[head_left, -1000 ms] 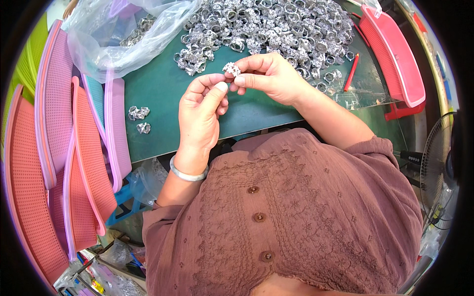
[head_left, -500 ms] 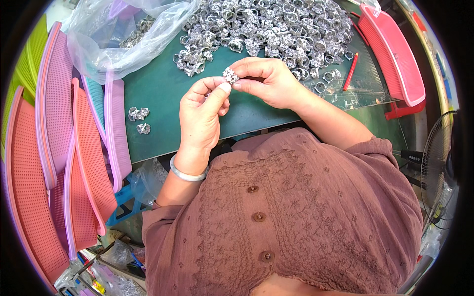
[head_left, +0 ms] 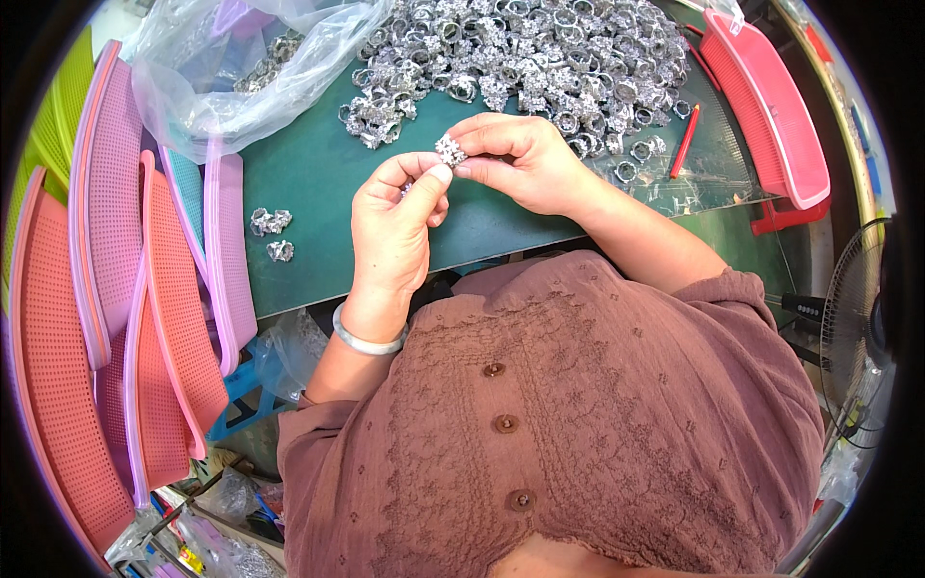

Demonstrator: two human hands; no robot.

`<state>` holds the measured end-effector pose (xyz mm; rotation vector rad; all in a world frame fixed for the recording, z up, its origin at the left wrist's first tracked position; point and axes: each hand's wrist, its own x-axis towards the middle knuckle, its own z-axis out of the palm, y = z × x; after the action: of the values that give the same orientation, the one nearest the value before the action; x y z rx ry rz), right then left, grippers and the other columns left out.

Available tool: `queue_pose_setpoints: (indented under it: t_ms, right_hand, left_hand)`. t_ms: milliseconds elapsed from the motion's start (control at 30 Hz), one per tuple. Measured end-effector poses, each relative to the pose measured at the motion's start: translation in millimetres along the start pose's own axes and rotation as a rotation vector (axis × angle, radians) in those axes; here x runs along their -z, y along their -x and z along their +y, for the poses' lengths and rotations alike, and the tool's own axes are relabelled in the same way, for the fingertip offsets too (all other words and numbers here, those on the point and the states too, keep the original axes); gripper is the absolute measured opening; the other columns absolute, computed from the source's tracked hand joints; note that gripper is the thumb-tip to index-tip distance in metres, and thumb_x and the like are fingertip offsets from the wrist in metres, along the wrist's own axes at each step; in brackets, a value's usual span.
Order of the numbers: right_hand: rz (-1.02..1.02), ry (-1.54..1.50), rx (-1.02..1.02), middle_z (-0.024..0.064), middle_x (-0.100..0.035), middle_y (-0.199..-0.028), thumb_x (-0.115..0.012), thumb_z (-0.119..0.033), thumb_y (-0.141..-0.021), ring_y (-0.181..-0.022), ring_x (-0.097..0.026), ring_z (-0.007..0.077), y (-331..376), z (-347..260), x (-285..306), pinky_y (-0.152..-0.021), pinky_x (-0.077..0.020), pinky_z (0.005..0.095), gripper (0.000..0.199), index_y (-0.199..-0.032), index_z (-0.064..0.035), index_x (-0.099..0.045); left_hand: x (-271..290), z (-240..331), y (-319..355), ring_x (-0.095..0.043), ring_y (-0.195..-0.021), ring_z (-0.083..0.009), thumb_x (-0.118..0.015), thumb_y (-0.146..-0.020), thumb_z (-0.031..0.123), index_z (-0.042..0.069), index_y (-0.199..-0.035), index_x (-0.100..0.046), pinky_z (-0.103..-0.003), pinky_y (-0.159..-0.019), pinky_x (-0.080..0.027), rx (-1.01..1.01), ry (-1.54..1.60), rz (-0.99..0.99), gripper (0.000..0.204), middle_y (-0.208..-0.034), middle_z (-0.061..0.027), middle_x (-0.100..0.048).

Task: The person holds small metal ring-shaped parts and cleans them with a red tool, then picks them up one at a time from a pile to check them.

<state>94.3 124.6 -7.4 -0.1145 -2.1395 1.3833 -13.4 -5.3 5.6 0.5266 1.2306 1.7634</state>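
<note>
A silvery ring [head_left: 449,149] with a knobbly, flower-like top is pinched between the fingertips of both hands, above the green table. My left hand [head_left: 391,220] grips it from below with thumb and forefinger, its other fingers curled; a bit of another silvery piece shows among them. My right hand [head_left: 540,166] holds the ring's right side between thumb and fingers. Just beyond the hands spreads a large heap of similar silvery rings [head_left: 540,58]. A few separate rings [head_left: 270,223] lie on the table to the left of my left hand.
A clear plastic bag [head_left: 193,116] with more metal pieces sits at the far left. Stacked plastic baskets [head_left: 72,385] in several colours line the left side. On the right are a red pen [head_left: 685,142], a pink basket [head_left: 761,106] and a black fan [head_left: 853,328].
Almost nothing differs; both hands keep hold of the ring in nearly the same place.
</note>
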Motion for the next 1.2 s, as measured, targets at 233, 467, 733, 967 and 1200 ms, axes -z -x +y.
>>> queue_pose_setpoints:
  t_ms: [233,467,733,967,1200]
  right_hand:
    - [0.008,0.028,0.015,0.0122,-0.061,-0.092,-0.063,-0.001,-0.073,-0.084,-0.060,0.0180,0.3,-0.6,-0.5,-0.073,-0.0475,0.0261,0.016,-0.089,0.0003,-0.063]
    - [0.021,0.085,0.053,0.0127,-0.061,-0.092,-0.064,-0.002,-0.072,-0.082,-0.061,0.0188,0.7,0.0,-1.0,-0.071,-0.0481,0.0262,0.015,-0.088,0.0000,-0.063]
    - [0.041,0.178,0.112,0.0114,-0.061,-0.091,-0.065,-0.002,-0.070,-0.080,-0.062,0.0199,1.2,-0.2,-1.7,-0.069,-0.0492,0.0262,0.016,-0.086,-0.0004,-0.062]
    - [0.070,0.324,0.195,0.0096,-0.060,-0.090,-0.066,0.000,-0.067,-0.077,-0.061,0.0218,1.1,-2.6,-2.4,-0.065,-0.0503,0.0270,0.017,-0.084,-0.0017,-0.061]
    - [0.077,0.364,0.258,0.0088,-0.059,-0.089,-0.064,0.001,-0.069,-0.076,-0.061,0.0206,0.6,-6.3,-2.6,-0.065,-0.0495,0.0262,0.021,-0.088,-0.0025,-0.060]
  left_hand:
    - [-0.4,0.3,1.2,-0.047,-0.054,-0.0052,-0.059,-0.079,0.004,0.003,-0.083,-0.057,-0.017,-0.048,-0.036,-0.002,0.002,-0.004,0.005,-0.067,-0.0004,-0.055]
    - [1.2,-0.8,1.3,-0.048,-0.054,-0.0052,-0.059,-0.079,0.004,0.003,-0.084,-0.057,-0.017,-0.048,-0.036,-0.001,-0.003,-0.005,0.005,-0.067,-0.0005,-0.055]
    - [0.7,-1.6,2.0,-0.048,-0.056,-0.0053,-0.059,-0.079,0.003,0.003,-0.085,-0.057,-0.017,-0.049,-0.037,-0.005,-0.008,0.004,0.006,-0.069,-0.0001,-0.055]
    - [0.2,-5.0,0.8,-0.046,-0.057,-0.0048,-0.059,-0.080,0.004,0.003,-0.087,-0.056,-0.017,-0.049,-0.036,-0.069,-0.033,-0.024,0.008,-0.073,0.0006,-0.055]
    - [0.5,-9.1,-3.2,-0.047,-0.057,-0.0052,-0.057,-0.083,0.010,0.003,-0.089,-0.056,-0.017,-0.050,-0.037,-0.027,-0.068,0.033,0.009,-0.074,0.0001,-0.055]
